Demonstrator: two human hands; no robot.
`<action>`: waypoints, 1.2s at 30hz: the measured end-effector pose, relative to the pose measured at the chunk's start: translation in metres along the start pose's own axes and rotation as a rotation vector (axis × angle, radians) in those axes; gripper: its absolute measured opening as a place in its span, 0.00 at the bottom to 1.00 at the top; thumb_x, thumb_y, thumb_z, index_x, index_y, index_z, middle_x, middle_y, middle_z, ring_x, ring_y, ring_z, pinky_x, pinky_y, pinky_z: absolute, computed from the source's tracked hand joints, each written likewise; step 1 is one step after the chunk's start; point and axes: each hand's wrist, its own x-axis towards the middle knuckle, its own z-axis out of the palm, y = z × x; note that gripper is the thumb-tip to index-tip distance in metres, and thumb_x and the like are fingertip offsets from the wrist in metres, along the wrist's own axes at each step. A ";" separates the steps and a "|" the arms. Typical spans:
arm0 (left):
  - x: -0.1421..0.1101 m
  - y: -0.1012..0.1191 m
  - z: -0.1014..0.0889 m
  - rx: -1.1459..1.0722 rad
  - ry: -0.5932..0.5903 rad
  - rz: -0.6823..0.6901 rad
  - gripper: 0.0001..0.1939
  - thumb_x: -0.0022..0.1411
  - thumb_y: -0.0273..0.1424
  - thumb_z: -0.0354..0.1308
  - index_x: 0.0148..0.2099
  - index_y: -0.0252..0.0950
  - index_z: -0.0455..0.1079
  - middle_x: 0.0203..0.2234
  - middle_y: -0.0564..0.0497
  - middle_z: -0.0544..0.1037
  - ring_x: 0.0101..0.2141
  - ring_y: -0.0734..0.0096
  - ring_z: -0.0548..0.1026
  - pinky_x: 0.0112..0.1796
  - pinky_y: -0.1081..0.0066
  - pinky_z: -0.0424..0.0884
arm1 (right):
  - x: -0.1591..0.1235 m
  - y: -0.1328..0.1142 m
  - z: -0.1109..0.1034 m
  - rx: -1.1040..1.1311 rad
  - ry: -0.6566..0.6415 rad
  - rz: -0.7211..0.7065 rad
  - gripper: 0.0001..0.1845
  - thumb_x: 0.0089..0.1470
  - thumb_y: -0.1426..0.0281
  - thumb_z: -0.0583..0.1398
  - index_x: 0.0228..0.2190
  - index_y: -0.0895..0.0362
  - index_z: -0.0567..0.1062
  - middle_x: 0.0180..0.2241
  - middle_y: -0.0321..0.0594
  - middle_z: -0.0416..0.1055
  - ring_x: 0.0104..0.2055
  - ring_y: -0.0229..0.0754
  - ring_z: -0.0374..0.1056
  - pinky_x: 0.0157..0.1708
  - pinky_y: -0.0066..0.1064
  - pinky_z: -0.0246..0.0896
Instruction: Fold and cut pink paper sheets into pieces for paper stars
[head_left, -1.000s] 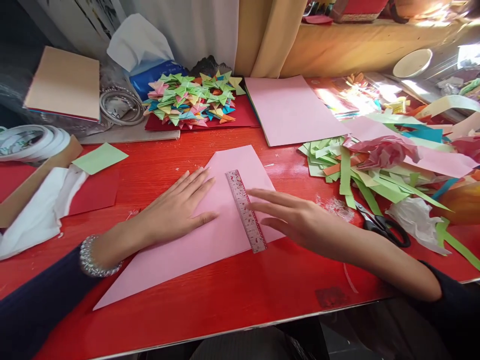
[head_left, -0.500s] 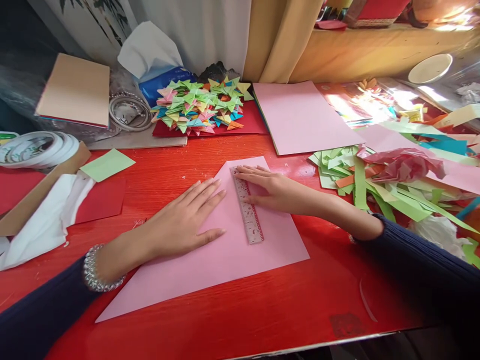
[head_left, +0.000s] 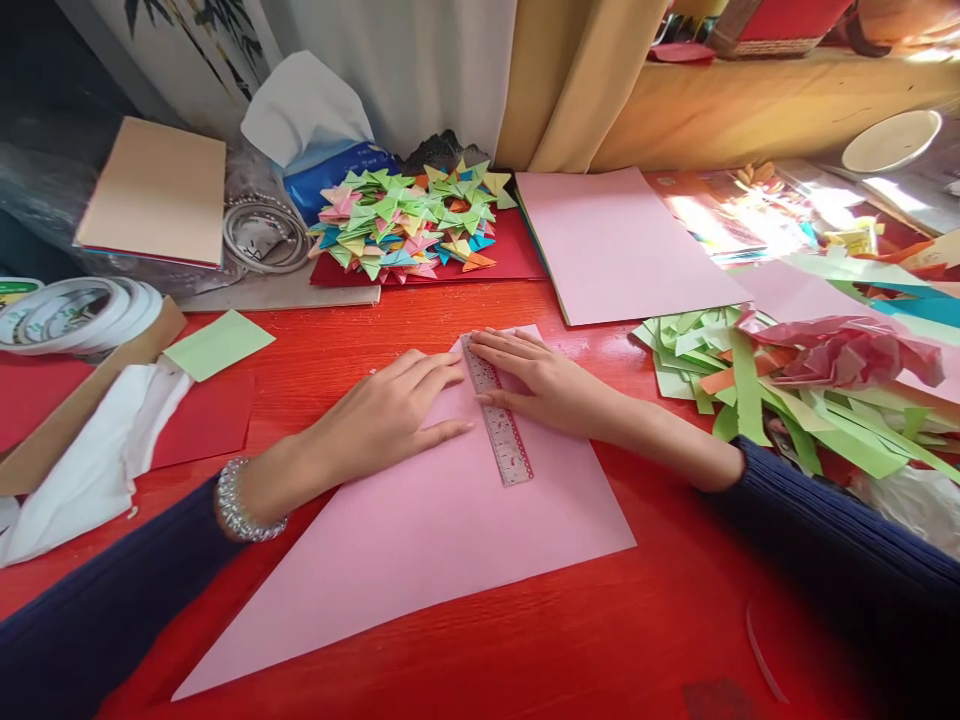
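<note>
A pink paper sheet (head_left: 420, 540), folded into a triangle, lies on the red table (head_left: 525, 640). A small pink ruler (head_left: 499, 420) rests across its upper part. My left hand (head_left: 390, 415) lies flat on the paper just left of the ruler, fingers stretched and touching the ruler's edge. My right hand (head_left: 532, 380) presses flat on the paper right of the ruler, fingertips at its top end. Neither hand grips anything.
A pile of small folded coloured paper pieces (head_left: 409, 220) sits on red card at the back. More pink sheets (head_left: 615, 245) lie to the right, beside green paper strips (head_left: 742, 370). Tape rolls (head_left: 71, 310), a tissue box (head_left: 330, 170) and a green square (head_left: 217, 343) are left.
My right hand moved up from the ruler's lower end to its top and settled flat there. My left hand slid slightly toward the ruler. The view shifted down.
</note>
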 end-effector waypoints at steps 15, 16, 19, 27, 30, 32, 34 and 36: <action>-0.071 0.073 -0.039 0.211 -0.132 0.099 0.30 0.61 0.44 0.50 0.60 0.30 0.63 0.59 0.39 0.65 0.58 0.55 0.64 0.54 0.62 0.63 | -0.001 -0.003 0.000 -0.110 -0.023 -0.009 0.35 0.61 0.56 0.52 0.62 0.64 0.56 0.64 0.46 0.51 0.67 0.47 0.46 0.65 0.46 0.41; -0.073 0.077 -0.040 0.225 -0.114 0.086 0.27 0.62 0.40 0.48 0.59 0.30 0.65 0.57 0.40 0.68 0.56 0.55 0.67 0.53 0.62 0.64 | -0.002 -0.003 0.000 -0.120 -0.023 -0.013 0.34 0.62 0.56 0.51 0.62 0.64 0.56 0.64 0.47 0.50 0.67 0.47 0.45 0.65 0.46 0.41; -0.080 0.083 -0.040 0.330 -0.094 0.154 0.23 0.63 0.28 0.44 0.58 0.28 0.64 0.54 0.40 0.72 0.52 0.56 0.71 0.49 0.60 0.65 | -0.003 -0.003 0.001 -0.150 -0.049 -0.022 0.35 0.62 0.57 0.50 0.63 0.65 0.54 0.65 0.49 0.48 0.67 0.48 0.43 0.65 0.48 0.38; -0.091 0.086 -0.022 0.445 -0.016 0.156 0.24 0.63 0.18 0.42 0.61 0.24 0.58 0.54 0.35 0.71 0.54 0.51 0.70 0.49 0.58 0.67 | -0.017 -0.018 0.002 -0.165 -0.043 -0.010 0.36 0.63 0.58 0.49 0.63 0.69 0.51 0.64 0.53 0.48 0.67 0.49 0.43 0.65 0.53 0.21; -0.090 0.085 -0.021 0.426 0.026 0.145 0.22 0.63 0.16 0.42 0.56 0.24 0.65 0.52 0.36 0.72 0.52 0.53 0.72 0.49 0.59 0.68 | -0.024 -0.025 0.004 -0.168 -0.041 0.008 0.35 0.63 0.58 0.49 0.62 0.68 0.53 0.65 0.52 0.48 0.68 0.48 0.42 0.66 0.52 0.29; -0.088 0.082 -0.024 0.415 0.020 0.161 0.22 0.62 0.15 0.41 0.53 0.26 0.68 0.51 0.39 0.74 0.50 0.58 0.73 0.48 0.63 0.70 | -0.027 -0.027 0.005 -0.183 -0.036 0.001 0.35 0.63 0.58 0.49 0.63 0.67 0.53 0.65 0.52 0.44 0.68 0.48 0.40 0.65 0.51 0.33; -0.088 0.077 -0.027 0.381 -0.001 0.188 0.24 0.60 0.14 0.40 0.53 0.28 0.69 0.50 0.42 0.75 0.50 0.62 0.73 0.47 0.67 0.72 | -0.029 -0.027 0.006 -0.186 -0.028 -0.013 0.34 0.63 0.58 0.48 0.63 0.66 0.53 0.66 0.52 0.43 0.68 0.48 0.40 0.65 0.50 0.33; -0.088 0.073 -0.029 0.341 -0.022 0.182 0.26 0.60 0.13 0.39 0.54 0.29 0.68 0.50 0.43 0.75 0.51 0.66 0.73 0.45 0.70 0.74 | -0.030 -0.027 0.005 -0.155 -0.021 -0.014 0.32 0.64 0.60 0.47 0.63 0.64 0.51 0.66 0.52 0.44 0.68 0.46 0.42 0.65 0.50 0.33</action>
